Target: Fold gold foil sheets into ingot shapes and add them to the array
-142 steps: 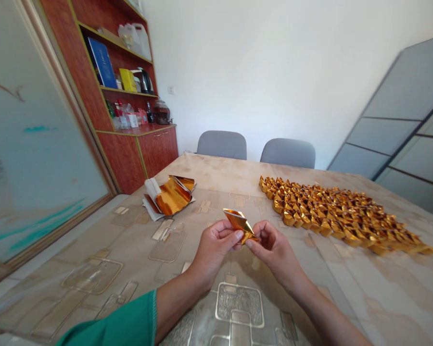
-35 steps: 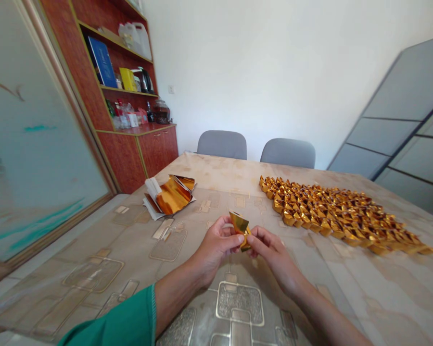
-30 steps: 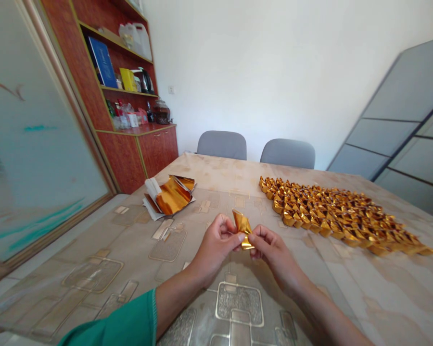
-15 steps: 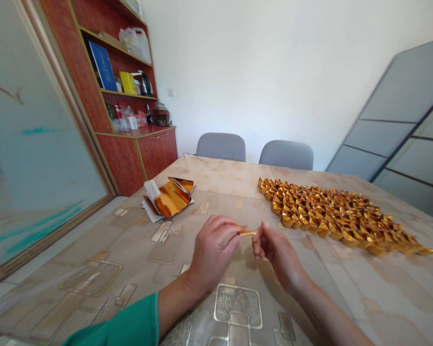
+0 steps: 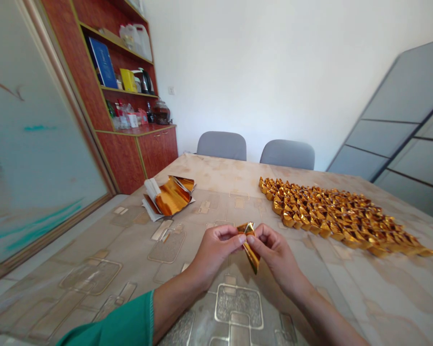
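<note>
Between my two hands, above the table, is a partly folded piece of gold foil paper [image 5: 251,253], with one pointed end hanging down toward me. My left hand [image 5: 216,250] pinches its left side between thumb and fingers. On the other side my right hand [image 5: 276,247] grips it, thumb pressed on the near face. To the right lies a large block of folded gold paper ingots [image 5: 332,211], packed in rows. A loose stack of gold foil sheets [image 5: 171,197] with pale backs rests to the left, curled up at its edges.
A patterned cloth covers the table [image 5: 137,264]. Beyond its far edge stand two grey chairs [image 5: 221,145] [image 5: 287,154]. At the left rises a red-brown cabinet [image 5: 140,151] with bottles and a kettle, beside a frosted glass door [image 5: 39,144].
The gold paper was a thin strip seen edge-on; now it is turned, showing its folded faces and a point downward. My right hand has shifted left, closer to my left hand.
</note>
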Demonstrator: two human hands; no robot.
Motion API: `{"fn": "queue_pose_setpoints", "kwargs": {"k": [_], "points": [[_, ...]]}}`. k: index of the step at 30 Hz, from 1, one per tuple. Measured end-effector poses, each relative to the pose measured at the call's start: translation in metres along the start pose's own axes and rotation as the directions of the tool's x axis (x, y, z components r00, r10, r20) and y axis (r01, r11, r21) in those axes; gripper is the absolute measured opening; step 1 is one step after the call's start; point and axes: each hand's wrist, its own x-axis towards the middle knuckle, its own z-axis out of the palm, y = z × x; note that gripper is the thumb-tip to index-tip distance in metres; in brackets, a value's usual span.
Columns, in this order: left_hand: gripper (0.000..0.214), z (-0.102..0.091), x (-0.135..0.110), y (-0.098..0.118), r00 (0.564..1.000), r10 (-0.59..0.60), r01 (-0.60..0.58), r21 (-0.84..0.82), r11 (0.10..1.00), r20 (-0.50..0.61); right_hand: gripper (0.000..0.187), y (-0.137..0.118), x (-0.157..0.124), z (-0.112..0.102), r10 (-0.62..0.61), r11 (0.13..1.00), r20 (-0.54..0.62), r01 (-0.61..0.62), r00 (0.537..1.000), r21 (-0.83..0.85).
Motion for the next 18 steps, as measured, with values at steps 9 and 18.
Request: {"fn": "queue_pose_setpoints", "kwargs": {"k": [9,18], "points": [[0.021,-0.009,0.009,0.001,0.985,-0.167,0.152,-0.24,0.959,-0.041,0.016,-0.001,0.0,-0.016,-0.071,0.994,0.036,0.074,0.997,-0.083],[0.023,-0.012,0.008,0.001,0.958,-0.287,0.273,-0.293,0.916,-0.005,0.028,-0.007,0.0,-0.025,-0.363,0.767,0.395,0.512,0.844,-0.387]]}}
